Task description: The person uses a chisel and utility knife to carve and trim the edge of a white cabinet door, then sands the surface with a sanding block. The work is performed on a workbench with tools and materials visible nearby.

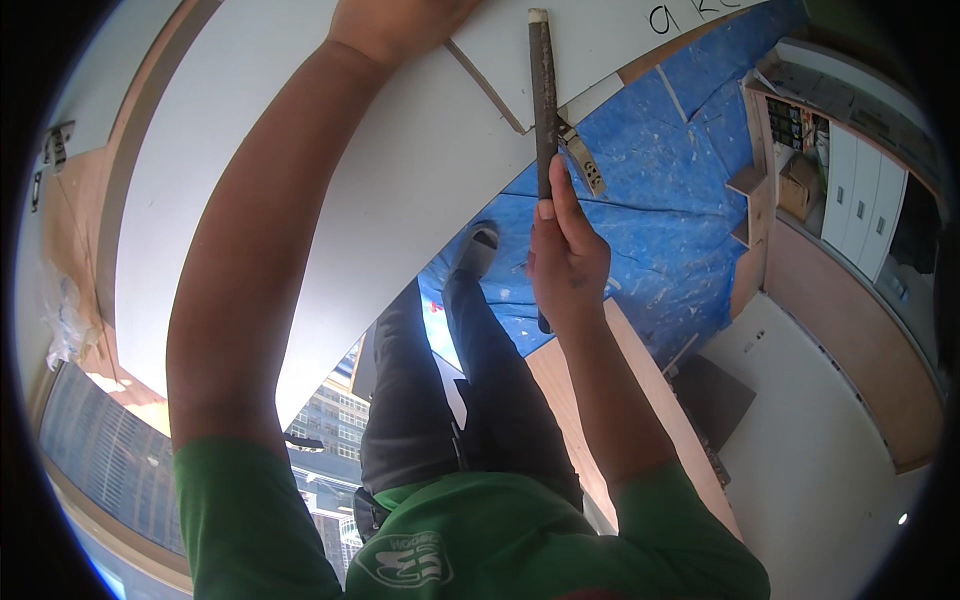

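Observation:
My right hand (pixel 568 262) is wrapped round a long dark bar (pixel 543 90), its surface worn and its far tip pale. The thumb lies along the bar, which points away from me over the edge of a large white panel (pixel 400 190). At the top edge of the view, my left hand (pixel 395 25) is over the same panel; its fingers are cut off, so its grip is hidden. A metal hinge (pixel 584 165) sticks out from the panel's edge, just right of the bar. Left of the bar, a narrow dark line (pixel 485 85) runs across the panel.
Blue sheeting (pixel 660 220) spattered with pale specks covers the floor, where my foot (pixel 478 248) stands. A pale wooden board (pixel 570 390) lies below my right forearm. Shelving with a cardboard box (pixel 800 187) and white drawers (pixel 862 200) stands at the right. A window (pixel 100 460) is at lower left.

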Demonstrator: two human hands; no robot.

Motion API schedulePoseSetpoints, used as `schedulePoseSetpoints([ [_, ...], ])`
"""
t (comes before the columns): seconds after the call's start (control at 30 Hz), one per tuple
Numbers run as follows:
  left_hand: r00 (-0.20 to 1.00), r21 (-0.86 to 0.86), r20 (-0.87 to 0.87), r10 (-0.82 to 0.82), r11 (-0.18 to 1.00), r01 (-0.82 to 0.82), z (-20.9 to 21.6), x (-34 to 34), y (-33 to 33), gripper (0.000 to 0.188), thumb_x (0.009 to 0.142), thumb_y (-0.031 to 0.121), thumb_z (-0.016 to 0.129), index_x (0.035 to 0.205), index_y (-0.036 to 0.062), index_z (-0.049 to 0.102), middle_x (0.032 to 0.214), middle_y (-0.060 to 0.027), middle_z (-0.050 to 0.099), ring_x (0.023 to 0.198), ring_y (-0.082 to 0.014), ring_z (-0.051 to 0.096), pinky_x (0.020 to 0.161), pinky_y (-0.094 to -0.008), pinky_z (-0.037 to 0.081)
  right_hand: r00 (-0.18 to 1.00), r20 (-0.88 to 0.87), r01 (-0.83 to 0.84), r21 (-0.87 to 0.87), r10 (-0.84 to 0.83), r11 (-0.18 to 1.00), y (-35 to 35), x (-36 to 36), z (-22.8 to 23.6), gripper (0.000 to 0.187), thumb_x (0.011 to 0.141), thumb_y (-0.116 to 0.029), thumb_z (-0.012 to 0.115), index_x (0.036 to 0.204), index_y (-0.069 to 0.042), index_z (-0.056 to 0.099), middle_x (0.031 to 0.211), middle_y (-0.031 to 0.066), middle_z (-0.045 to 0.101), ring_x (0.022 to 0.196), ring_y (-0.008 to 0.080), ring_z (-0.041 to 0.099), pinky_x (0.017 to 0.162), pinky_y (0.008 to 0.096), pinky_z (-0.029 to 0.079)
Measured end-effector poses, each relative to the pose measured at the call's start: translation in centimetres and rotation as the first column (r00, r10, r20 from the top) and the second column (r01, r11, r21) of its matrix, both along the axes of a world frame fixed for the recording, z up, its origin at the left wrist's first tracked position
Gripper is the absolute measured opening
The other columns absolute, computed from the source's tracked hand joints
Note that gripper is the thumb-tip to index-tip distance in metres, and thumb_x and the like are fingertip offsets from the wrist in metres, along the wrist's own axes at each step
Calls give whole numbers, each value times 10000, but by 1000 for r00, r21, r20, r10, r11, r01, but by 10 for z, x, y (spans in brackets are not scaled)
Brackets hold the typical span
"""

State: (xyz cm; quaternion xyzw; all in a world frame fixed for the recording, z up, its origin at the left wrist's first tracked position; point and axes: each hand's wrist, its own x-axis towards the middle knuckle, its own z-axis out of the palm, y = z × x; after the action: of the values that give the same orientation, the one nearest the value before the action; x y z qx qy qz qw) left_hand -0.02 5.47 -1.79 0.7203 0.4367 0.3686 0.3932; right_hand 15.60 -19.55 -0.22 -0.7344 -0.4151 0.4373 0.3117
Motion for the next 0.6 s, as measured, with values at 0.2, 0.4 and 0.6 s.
schedulePoseSetpoints([
  [0.2,999,46,-41,36,998,-34,-4,1,3,432,1020,448,661,1170,54,760,1018,-170,786,920,-281,768,839,-358,591,998,34,-60,64,58,996,-35,1,-3,509,1060,-19,572,1557,-103,503,967,55,738,680,31,515,636,198,449],
  [0.4,997,-3,-71,39,999,-39,0,2,0,430,1026,444,650,1174,57,761,1034,-180,784,929,-290,771,839,-371,596,999,-20,48,-13,-48,999,9,0,3,503,1065,-34,572,1558,-106,500,974,66,749,690,29,521,631,200,454],
  [0.6,997,58,-63,51,997,-48,-4,0,0,422,1024,425,659,1168,39,754,1033,-194,777,929,-305,770,829,-370,593,992,42,-121,138,117,983,-39,2,2,514,1116,-160,510,1619,-182,410,720,-51,493,592,18,436,526,219,419],
])
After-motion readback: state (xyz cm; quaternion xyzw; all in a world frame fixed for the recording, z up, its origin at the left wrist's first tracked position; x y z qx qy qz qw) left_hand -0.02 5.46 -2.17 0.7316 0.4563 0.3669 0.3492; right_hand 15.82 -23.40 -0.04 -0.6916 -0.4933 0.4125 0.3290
